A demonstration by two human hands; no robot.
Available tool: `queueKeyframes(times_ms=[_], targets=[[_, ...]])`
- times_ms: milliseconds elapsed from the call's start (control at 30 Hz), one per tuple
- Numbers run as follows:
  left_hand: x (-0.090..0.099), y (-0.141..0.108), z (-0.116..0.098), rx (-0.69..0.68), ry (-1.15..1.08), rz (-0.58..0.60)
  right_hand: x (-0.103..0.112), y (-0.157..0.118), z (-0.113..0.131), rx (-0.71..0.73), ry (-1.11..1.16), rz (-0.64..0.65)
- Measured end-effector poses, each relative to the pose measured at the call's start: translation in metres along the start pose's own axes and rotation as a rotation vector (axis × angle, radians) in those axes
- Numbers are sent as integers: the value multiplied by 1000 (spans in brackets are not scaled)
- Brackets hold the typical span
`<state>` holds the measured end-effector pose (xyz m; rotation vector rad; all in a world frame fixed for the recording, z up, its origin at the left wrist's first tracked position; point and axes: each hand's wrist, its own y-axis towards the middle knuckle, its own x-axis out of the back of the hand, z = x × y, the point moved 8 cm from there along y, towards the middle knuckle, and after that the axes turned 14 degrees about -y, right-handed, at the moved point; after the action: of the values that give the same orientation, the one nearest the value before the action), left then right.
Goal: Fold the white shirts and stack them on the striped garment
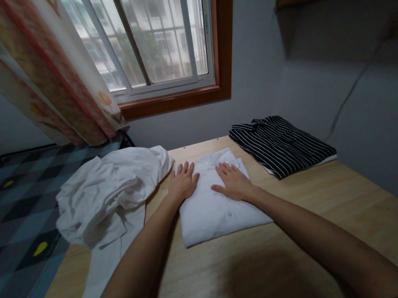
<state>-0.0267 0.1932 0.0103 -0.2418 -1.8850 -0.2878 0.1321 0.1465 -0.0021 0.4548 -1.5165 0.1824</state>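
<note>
A folded white shirt (216,211) with a small button near its front lies flat on the wooden table (212,283). My left hand (183,181) rests on the shirt's left edge, palm down with its fingers spread. On the shirt's right part lies my right hand (232,181), also flat, its fingers apart and its thumb pointing left. Neither hand grips any cloth.
A crumpled white garment (111,193) sits at the table's left, a sleeve hanging toward the near edge. Folded black striped clothing (283,145) lies at the back right. Beyond are a checkered bed (14,198), a curtain (57,65) and a window (162,39).
</note>
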Motion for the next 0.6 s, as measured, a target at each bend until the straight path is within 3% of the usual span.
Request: queueKeyframes(times_ms=[133,233,300,367,467,533,600], targets=[[17,-11,3,-9,89,-33,0,-10,-28,-17,11,32],[33,-32,-25,-89,140,-96,4,-15,-35,-14,9,76],[37,-51,-49,-139,98,-108,12,-20,-27,4,4,56],[29,-71,-69,-185,18,-44,20,-27,-6,103,23,2],[2,-100,-85,-296,-57,148,25,-45,29,337,75,-15],[-9,-115,-82,-349,-52,206,24,-56,38,408,80,-3],[-12,-123,-74,-372,-29,190,24,-64,34,413,67,-9]])
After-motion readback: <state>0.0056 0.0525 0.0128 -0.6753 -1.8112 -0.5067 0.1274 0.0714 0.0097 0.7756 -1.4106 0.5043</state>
